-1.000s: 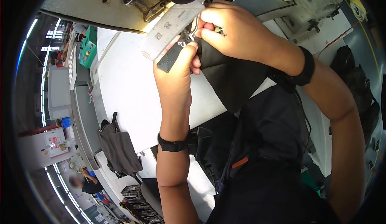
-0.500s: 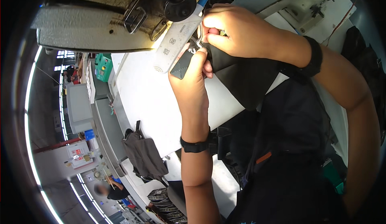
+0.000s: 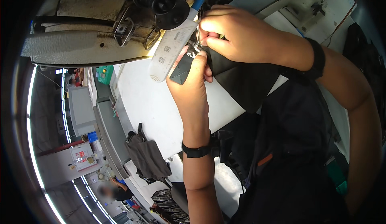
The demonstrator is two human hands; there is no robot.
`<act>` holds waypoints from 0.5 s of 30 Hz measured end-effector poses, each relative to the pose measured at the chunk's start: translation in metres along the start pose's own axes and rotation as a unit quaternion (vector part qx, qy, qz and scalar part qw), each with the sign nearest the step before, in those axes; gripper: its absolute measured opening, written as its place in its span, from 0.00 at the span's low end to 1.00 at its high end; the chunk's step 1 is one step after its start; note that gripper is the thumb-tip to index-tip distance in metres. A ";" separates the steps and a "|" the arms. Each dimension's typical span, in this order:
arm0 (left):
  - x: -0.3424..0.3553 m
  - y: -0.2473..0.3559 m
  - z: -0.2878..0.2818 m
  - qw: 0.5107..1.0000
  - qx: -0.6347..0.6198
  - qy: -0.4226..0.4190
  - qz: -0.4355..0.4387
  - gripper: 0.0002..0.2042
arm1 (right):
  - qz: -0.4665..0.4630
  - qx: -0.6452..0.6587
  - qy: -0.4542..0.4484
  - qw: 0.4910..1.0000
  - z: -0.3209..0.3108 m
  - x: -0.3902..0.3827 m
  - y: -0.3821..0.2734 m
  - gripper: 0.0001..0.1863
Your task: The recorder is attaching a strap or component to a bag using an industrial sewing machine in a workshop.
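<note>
My left hand [image 3: 189,79] is closed with the thumb pressed on a dark tab [image 3: 181,72] with a stitched line along it. Small silvery metal parts [image 3: 194,49] show just above that thumb. A dark piece of fabric [image 3: 247,81] runs from between my hands and hangs over the table's near edge. Above it, the fingertips of my right hand [image 3: 237,35] are pinched together beside a thin bent metal rod [image 3: 198,35]. What those fingertips hold is hidden. A white bar with a blue end [image 3: 171,49] slants just left of my hands.
A sewing machine head [image 3: 80,49] with a black round knob fills the upper left. Below lies a white tabletop [image 3: 144,99]. A dark bag [image 3: 148,155] rests by its left edge, a second machine [image 3: 313,6] stands upper right, and a person [image 3: 116,189] is far off.
The view has shifted a little, so the machine head sits lower and further left. Both hands keep nearly the same place and grip.
</note>
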State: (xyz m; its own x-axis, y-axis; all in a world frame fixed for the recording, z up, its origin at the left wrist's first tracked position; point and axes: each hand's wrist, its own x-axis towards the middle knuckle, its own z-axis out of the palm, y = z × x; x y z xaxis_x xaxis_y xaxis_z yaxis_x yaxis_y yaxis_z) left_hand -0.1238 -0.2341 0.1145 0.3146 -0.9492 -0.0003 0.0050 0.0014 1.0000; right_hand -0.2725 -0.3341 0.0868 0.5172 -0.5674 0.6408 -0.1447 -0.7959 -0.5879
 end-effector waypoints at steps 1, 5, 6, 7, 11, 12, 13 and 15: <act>0.000 0.000 0.001 1.000 0.002 0.008 -0.011 0.16 | -0.015 -0.008 0.018 1.000 0.002 0.000 0.000 0.02; 0.000 0.002 0.001 1.000 0.014 -0.003 -0.010 0.17 | -0.033 -0.006 0.038 0.999 0.003 0.000 0.002 0.02; 0.001 0.003 0.001 1.000 0.015 -0.005 -0.013 0.17 | -0.036 -0.009 0.036 0.999 0.003 0.000 0.003 0.02; 0.001 0.004 0.001 1.000 0.014 -0.010 -0.013 0.17 | -0.037 -0.009 0.035 0.999 0.003 0.001 0.003 0.02; 0.002 0.005 0.002 1.000 0.013 -0.003 -0.011 0.16 | -0.024 -0.006 0.023 0.999 0.002 0.003 0.002 0.02; 0.002 0.006 0.002 1.000 0.016 -0.004 -0.016 0.16 | -0.034 0.001 0.030 0.999 0.001 0.002 0.002 0.02; 0.002 0.006 0.001 1.000 0.017 -0.005 -0.017 0.16 | -0.027 0.001 0.023 0.999 0.001 0.002 0.001 0.02; 0.002 0.004 0.001 1.000 0.004 -0.008 -0.008 0.15 | -0.019 0.006 0.013 1.000 0.001 0.002 0.000 0.02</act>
State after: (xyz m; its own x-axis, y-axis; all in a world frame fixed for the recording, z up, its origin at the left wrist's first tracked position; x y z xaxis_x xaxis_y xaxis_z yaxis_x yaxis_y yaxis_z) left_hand -0.1239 -0.2359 0.1189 0.2988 -0.9542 -0.0163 0.0029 -0.0162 0.9999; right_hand -0.2705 -0.3346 0.0875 0.5004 -0.5427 0.6746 -0.1147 -0.8138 -0.5697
